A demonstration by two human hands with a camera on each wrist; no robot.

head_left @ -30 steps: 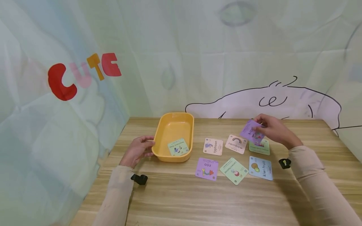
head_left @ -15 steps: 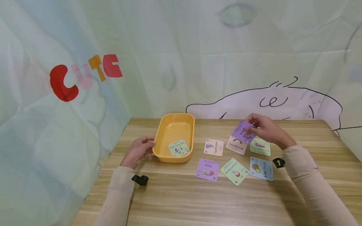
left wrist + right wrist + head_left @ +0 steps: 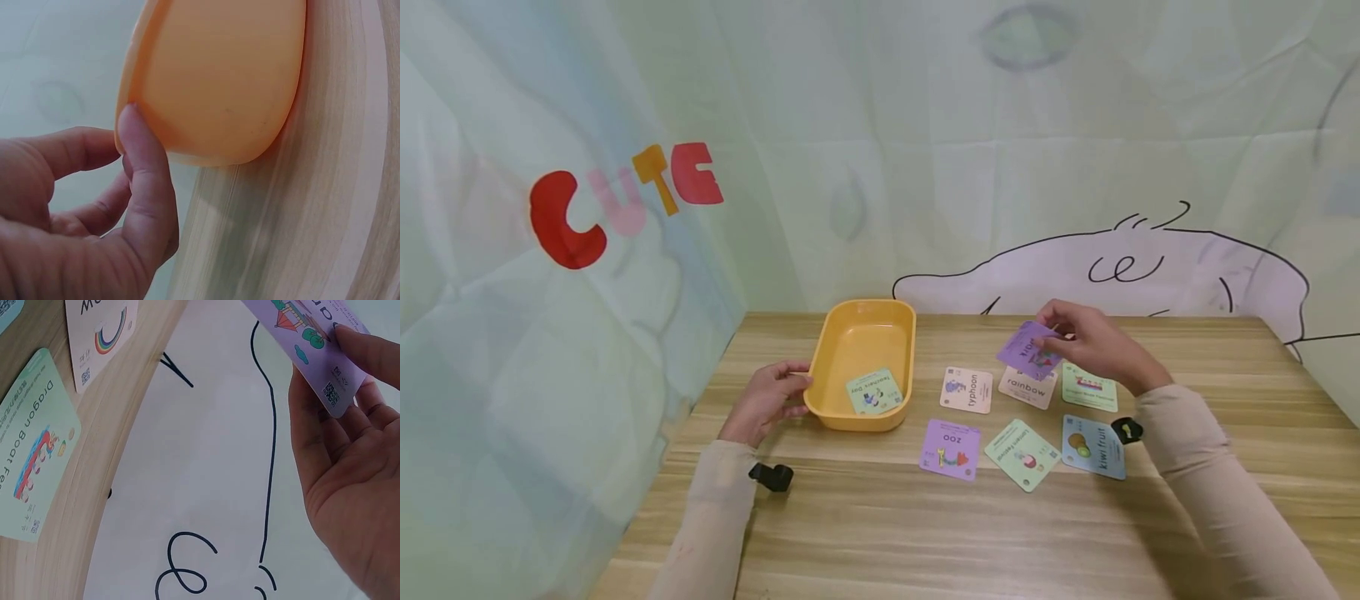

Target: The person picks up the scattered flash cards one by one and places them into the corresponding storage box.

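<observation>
My right hand (image 3: 1093,340) pinches a purple picture card (image 3: 1027,348) between thumb and fingers, above the table's far side. In the head view this card covers the top of the rainbow card (image 3: 1027,390). Its picture and a small code show in the right wrist view, where the purple card (image 3: 306,337) is cut off at the top. My left hand (image 3: 767,402) pinches the near left rim of a yellow plastic tray (image 3: 827,350). In the left wrist view the thumb (image 3: 140,140) lies over the tray's edge. A green Teachers' Day card (image 3: 874,392) lies inside the tray.
Flat on the wooden table (image 3: 925,533) are the typhoon card (image 3: 967,390), zoo card (image 3: 951,450), Lantern Festival card (image 3: 1022,455), kiwi fruit card (image 3: 1093,447) and Dragon Boat Festival card (image 3: 1090,388). A printed cloth (image 3: 820,167) hangs behind and at the left.
My right hand has carried the purple card leftward, from over the Dragon Boat Festival card to over the rainbow card. The left hand and the tray stay in place.
</observation>
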